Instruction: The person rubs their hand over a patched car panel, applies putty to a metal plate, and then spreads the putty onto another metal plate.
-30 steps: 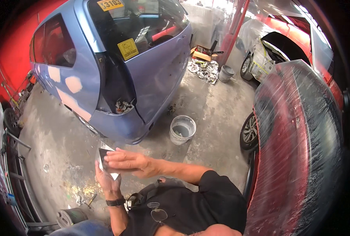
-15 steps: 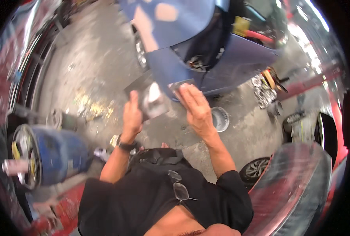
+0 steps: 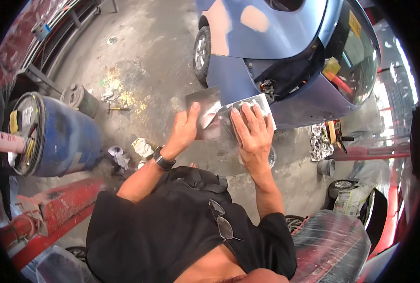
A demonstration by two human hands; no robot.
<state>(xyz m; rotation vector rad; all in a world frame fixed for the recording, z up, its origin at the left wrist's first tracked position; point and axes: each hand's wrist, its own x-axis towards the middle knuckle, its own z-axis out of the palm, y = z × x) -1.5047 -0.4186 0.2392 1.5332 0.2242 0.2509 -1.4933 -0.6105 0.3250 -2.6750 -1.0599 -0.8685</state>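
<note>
My left hand (image 3: 185, 128) grips a thin, dark, shiny rectangular plate (image 3: 209, 131) by its left side, the thumb lying on top. A pale streak, smear or reflection, shows on its face. In my right hand (image 3: 254, 140) is a flat grey spreader-like plate (image 3: 226, 117) with a whitish border, its fingers spread over the top and its thumb hidden. The right plate's left edge meets or overlaps the left plate's right edge in view; I cannot tell whether they touch. Both hands are in front of my body, near the blue car (image 3: 238, 75).
The car has pale patches and an opening at its rear corner. Partly behind my right hand a bucket (image 3: 272, 158) stands on the floor. A blue drum (image 3: 70, 137) and a hammer (image 3: 119, 109) lie leftward. At right are a small grey pot (image 3: 326, 167) and a plastic-covered panel (image 3: 330, 240).
My hands have come closer together, and the right plate now shows its broad face beside the left plate. The view has shifted, so the car sits farther right.
</note>
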